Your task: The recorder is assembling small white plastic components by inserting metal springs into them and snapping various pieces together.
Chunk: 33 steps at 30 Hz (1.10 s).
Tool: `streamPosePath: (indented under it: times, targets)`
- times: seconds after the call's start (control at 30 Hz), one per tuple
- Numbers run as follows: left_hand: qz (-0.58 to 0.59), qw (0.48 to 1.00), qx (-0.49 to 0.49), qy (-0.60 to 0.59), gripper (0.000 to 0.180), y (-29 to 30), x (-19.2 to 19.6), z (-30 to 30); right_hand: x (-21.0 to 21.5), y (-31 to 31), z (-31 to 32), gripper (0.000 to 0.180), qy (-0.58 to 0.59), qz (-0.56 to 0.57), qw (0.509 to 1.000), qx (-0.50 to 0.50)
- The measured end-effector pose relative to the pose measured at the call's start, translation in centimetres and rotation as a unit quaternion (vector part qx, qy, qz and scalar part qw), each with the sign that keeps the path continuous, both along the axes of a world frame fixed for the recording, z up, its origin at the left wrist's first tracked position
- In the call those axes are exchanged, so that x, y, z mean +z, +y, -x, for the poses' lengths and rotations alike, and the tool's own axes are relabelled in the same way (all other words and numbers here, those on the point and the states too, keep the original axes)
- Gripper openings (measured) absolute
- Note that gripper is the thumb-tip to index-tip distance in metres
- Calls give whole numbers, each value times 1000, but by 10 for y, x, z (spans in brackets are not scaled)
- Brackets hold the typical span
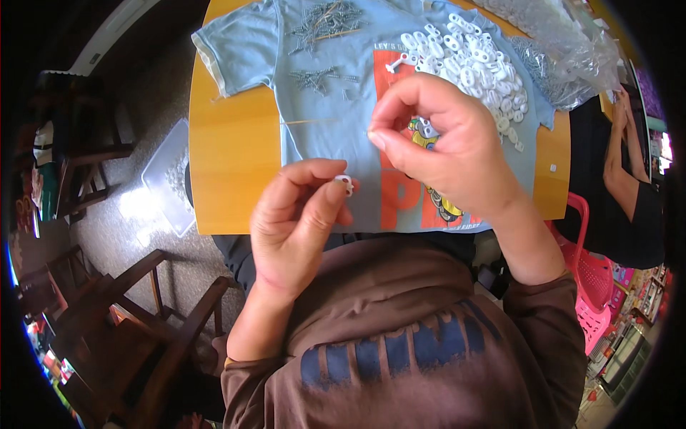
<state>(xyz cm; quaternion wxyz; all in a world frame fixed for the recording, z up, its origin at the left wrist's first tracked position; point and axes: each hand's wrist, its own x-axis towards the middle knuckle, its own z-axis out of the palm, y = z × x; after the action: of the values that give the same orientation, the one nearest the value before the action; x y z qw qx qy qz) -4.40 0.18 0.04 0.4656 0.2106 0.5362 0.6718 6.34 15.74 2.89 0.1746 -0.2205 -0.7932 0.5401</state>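
Between the thumb and fingers of my left hand (296, 222) is a small white plastic piece with holes (347, 184). My right hand (446, 139) is raised higher over the shirt, thumb and forefinger pinched together; what sits between the tips, if anything, is too small to make out. Beneath both hands a light blue T-shirt (325, 143) with an orange print is spread on the table. On it lie a heap of white plastic pieces (486, 71) at the far right, a big pile of grey screws (321, 28), a smaller screw pile (318, 79) and a thin wooden stick (307, 121).
The yellow wooden table (232, 164) shows around the shirt. A clear plastic bag (572, 53) and more screws (539, 68) lie at the far right. Another person's arm (620, 164) is beside a pink chair (593, 286). A clear bin (168, 175) and wooden chairs (143, 286) stand left.
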Motion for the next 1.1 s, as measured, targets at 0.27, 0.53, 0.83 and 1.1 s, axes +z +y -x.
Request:
streamPosePath:
  times: [0.27, 0.53, 0.83, 1.1]
  targets:
    - [-65, 995, -6, -71, 22, -10, 14, -10, 7, -33, -24, 20, 99, 132, 986, 28]
    - [-42, 998, -7, -44, 22, -19, 14, -16, 10, -40, -31, 21, 73, 98, 992, 43]
    - [-51, 999, -4, -16, 22, -20, 15, -20, 11, -43, -34, 21, 73, 45, 995, 43]
    - [-53, 998, -7, -13, 22, -20, 13, -19, 12, -42, -33, 19, 66, 0, 997, 50]
